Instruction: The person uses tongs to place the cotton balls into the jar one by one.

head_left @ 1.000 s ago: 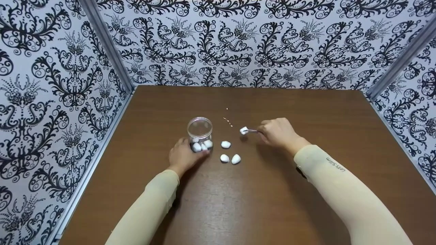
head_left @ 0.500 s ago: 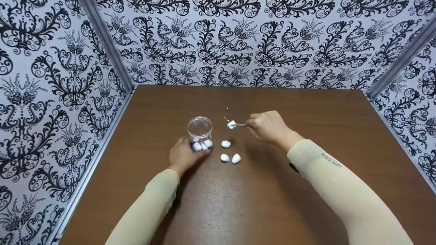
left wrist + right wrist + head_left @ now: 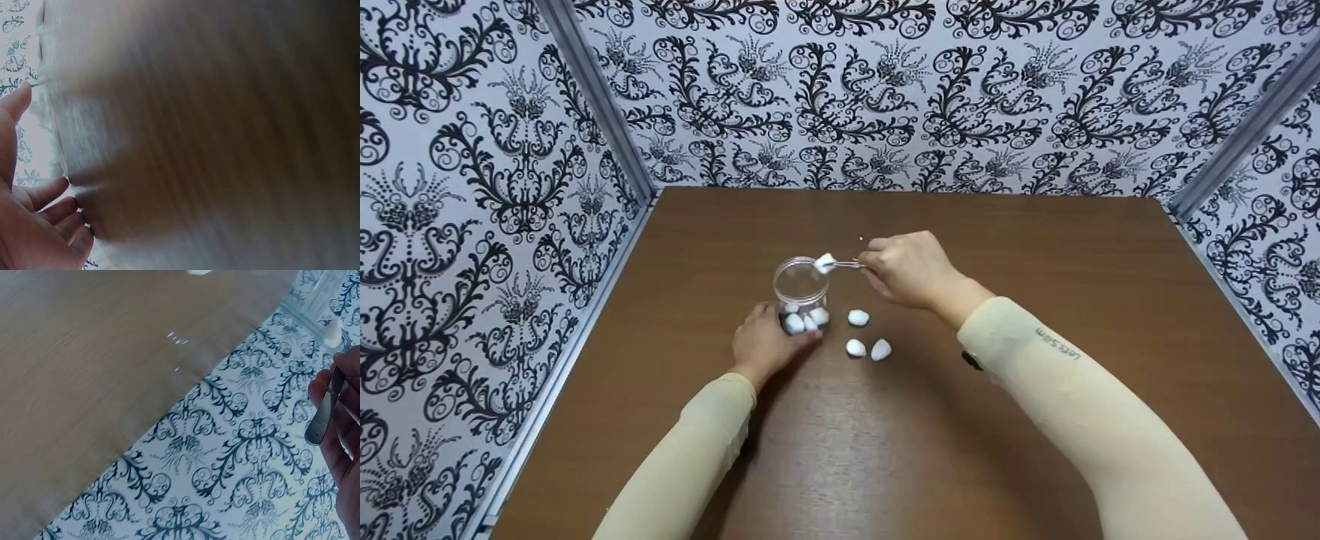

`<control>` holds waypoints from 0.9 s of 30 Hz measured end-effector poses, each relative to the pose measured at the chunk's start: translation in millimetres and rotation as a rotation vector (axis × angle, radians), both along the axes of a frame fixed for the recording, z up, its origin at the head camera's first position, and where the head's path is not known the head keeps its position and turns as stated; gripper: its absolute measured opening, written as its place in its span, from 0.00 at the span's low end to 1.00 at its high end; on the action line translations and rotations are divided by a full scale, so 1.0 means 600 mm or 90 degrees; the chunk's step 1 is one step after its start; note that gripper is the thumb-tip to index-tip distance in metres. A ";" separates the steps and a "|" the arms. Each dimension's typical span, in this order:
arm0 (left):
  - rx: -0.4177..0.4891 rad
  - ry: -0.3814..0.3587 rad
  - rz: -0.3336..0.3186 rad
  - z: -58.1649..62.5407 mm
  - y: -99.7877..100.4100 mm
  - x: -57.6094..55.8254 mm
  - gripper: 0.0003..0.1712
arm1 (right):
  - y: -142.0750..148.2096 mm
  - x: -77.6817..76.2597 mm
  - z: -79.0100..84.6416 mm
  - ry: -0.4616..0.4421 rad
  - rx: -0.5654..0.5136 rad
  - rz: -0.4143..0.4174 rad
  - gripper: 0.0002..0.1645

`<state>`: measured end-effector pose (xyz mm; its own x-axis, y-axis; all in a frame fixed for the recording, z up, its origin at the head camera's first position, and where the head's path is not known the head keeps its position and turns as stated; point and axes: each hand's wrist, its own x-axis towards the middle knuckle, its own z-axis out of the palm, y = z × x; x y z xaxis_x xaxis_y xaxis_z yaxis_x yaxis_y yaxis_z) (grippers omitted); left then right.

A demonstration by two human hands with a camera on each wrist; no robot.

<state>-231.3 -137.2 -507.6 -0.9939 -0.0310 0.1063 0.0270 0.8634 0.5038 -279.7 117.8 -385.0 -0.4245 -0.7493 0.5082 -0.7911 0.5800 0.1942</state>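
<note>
Apparently the step in hand is putting a white ball into the jar — the fork carries it at the jar's right rim, so the next move likely calls for lowering and freeing it inside. The right hand's grip is closed round the fork; the left hand clasps the jar's lower side. Three loose balls lie right of the jar.
</note>
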 end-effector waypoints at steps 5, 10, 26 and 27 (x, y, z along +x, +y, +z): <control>0.000 0.003 0.005 0.003 0.002 0.002 0.49 | -0.021 0.000 -0.008 -0.013 0.011 0.013 0.04; -0.001 0.008 0.005 0.000 0.002 0.001 0.50 | -0.032 -0.002 -0.016 -0.015 0.013 0.019 0.04; -0.005 0.004 0.006 -0.001 0.002 -0.001 0.50 | -0.005 0.001 -0.023 -0.020 0.018 0.020 0.04; -0.005 0.001 0.006 -0.002 0.002 -0.001 0.50 | 0.002 0.002 -0.024 -0.019 0.018 0.016 0.04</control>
<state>-232.1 -136.0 -508.9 -0.9933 -0.0394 0.1086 0.0198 0.8678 0.4964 -278.5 118.8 -399.3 -0.4197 -0.7738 0.4744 -0.8115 0.5541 0.1858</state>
